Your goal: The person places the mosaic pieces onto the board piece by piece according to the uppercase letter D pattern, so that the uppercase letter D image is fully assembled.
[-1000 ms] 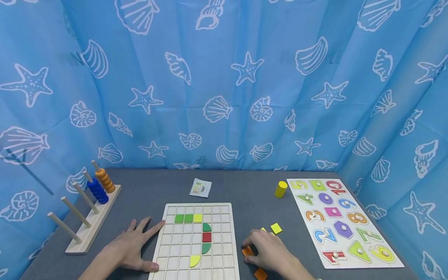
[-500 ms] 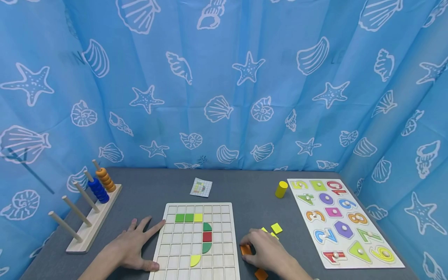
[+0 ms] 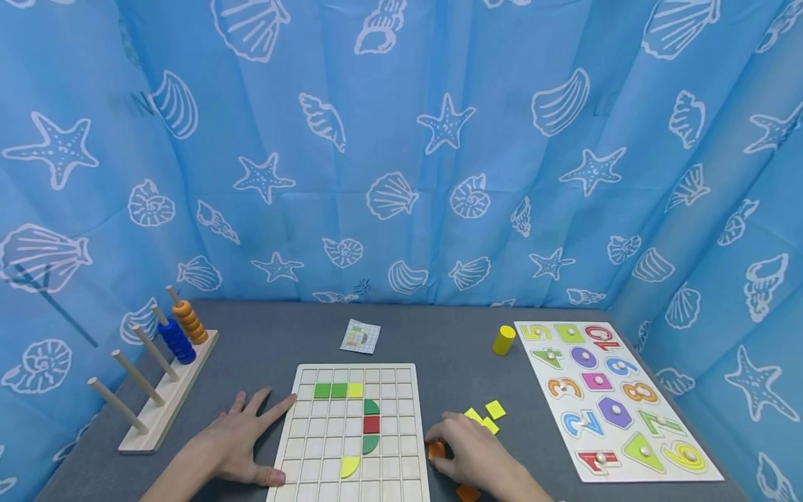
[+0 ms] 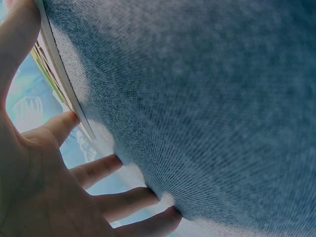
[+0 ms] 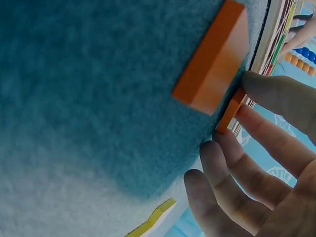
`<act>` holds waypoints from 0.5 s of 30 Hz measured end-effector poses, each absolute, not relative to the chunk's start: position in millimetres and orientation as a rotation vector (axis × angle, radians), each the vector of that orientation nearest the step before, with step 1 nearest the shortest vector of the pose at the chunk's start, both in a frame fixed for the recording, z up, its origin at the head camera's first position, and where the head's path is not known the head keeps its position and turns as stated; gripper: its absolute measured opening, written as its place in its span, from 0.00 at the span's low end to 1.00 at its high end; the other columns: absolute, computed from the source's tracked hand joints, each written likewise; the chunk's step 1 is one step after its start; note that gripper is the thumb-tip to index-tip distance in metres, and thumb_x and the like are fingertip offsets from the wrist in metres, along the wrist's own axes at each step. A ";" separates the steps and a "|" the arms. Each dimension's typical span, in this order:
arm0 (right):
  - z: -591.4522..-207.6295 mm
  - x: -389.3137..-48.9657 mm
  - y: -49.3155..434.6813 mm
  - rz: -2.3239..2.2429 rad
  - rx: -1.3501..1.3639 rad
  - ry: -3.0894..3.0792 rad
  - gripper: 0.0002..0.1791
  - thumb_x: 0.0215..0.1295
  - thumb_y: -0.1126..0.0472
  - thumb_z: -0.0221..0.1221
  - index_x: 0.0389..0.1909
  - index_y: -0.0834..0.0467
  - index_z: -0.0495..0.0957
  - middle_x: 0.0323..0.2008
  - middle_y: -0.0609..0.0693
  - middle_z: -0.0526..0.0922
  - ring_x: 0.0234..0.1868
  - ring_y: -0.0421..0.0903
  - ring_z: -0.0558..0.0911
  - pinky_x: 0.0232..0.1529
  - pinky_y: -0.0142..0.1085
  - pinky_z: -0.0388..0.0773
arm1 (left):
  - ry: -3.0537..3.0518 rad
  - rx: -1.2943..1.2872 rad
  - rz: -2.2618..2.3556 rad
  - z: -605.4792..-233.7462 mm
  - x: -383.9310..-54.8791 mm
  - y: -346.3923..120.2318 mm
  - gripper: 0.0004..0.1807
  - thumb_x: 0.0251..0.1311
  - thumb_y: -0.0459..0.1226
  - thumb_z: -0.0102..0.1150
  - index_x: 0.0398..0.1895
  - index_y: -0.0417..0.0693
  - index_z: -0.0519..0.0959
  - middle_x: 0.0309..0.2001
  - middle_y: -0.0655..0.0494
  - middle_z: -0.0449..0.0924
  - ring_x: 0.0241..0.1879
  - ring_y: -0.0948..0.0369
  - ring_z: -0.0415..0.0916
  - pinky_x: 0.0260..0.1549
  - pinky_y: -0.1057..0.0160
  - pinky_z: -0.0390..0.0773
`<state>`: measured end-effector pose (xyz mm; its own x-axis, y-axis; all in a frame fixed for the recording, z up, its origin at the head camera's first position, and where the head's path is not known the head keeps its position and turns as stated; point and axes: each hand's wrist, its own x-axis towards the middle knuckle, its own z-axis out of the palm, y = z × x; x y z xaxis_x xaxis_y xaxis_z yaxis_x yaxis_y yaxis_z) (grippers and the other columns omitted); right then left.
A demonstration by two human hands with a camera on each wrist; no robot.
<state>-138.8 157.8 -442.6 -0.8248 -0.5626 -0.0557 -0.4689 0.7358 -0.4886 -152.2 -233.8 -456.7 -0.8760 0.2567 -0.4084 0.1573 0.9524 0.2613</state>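
My left hand (image 3: 235, 443) rests with spread fingers against the left edge of a pale wooden grid board (image 3: 314, 446); the thumb and index finger touch its rim. On the board sit green square tiles (image 3: 339, 390), a yellow square (image 3: 355, 390), a red square (image 3: 371, 424), green quarter-round tiles (image 3: 371, 444) and a yellow one (image 3: 350, 466). Just off the right edge, my right hand (image 3: 473, 450) pinches an orange tile (image 3: 436, 450) between thumb and fingers, low over the table. Another orange tile (image 5: 215, 59) lies close by, partly hidden by the hand in the head view.
Yellow square tiles (image 3: 495, 409) lie beyond the right hand. A yellow cylinder (image 3: 504, 340) stands near a number puzzle board (image 3: 586, 439) on the right. Behind the grid is a small pattern card (image 3: 360, 336). A peg stand with rings (image 3: 169, 411) is at left.
My right hand has slid left toward the grid board with the orange tile, uncovering more of the yellow tiles. The left hand stays in place.
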 end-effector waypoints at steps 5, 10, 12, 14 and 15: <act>-441.7 -138.3 154.8 -0.707 -0.818 2.734 0.09 0.55 0.64 0.73 0.39 0.57 0.90 0.27 0.42 0.79 0.27 0.31 0.68 0.26 0.28 0.69 | 2.655 0.301 0.303 -456.8 -152.0 -234.2 0.67 0.36 0.72 0.74 0.81 0.63 0.55 0.76 0.30 0.56 0.68 0.13 0.49 0.56 0.14 0.60; -439.0 -137.9 151.4 -0.730 -0.803 2.736 0.09 0.56 0.63 0.74 0.39 0.57 0.90 0.27 0.41 0.77 0.26 0.32 0.67 0.25 0.27 0.68 | 2.653 0.293 0.302 -456.9 -151.9 -233.8 0.67 0.36 0.72 0.74 0.81 0.63 0.55 0.76 0.31 0.56 0.68 0.13 0.49 0.56 0.14 0.60; -438.1 -137.5 148.8 -0.739 -0.805 2.744 0.09 0.56 0.61 0.74 0.38 0.57 0.90 0.26 0.41 0.77 0.26 0.31 0.67 0.25 0.26 0.68 | 2.653 0.290 0.304 -456.8 -151.9 -233.5 0.67 0.36 0.72 0.74 0.81 0.63 0.55 0.76 0.31 0.56 0.68 0.13 0.49 0.56 0.14 0.60; -437.3 -137.0 145.0 -0.745 -0.809 2.753 0.09 0.56 0.61 0.74 0.38 0.57 0.89 0.26 0.41 0.77 0.26 0.31 0.67 0.25 0.26 0.68 | 2.654 0.290 0.306 -456.6 -151.7 -233.4 0.67 0.36 0.72 0.75 0.81 0.63 0.55 0.76 0.30 0.56 0.68 0.13 0.49 0.56 0.14 0.60; -436.7 -136.9 142.7 -0.744 -0.811 2.756 0.09 0.56 0.60 0.74 0.38 0.57 0.89 0.26 0.41 0.77 0.25 0.31 0.67 0.25 0.26 0.67 | 2.655 0.292 0.308 -456.4 -151.6 -233.5 0.67 0.36 0.72 0.75 0.81 0.63 0.55 0.76 0.30 0.56 0.68 0.13 0.49 0.56 0.14 0.60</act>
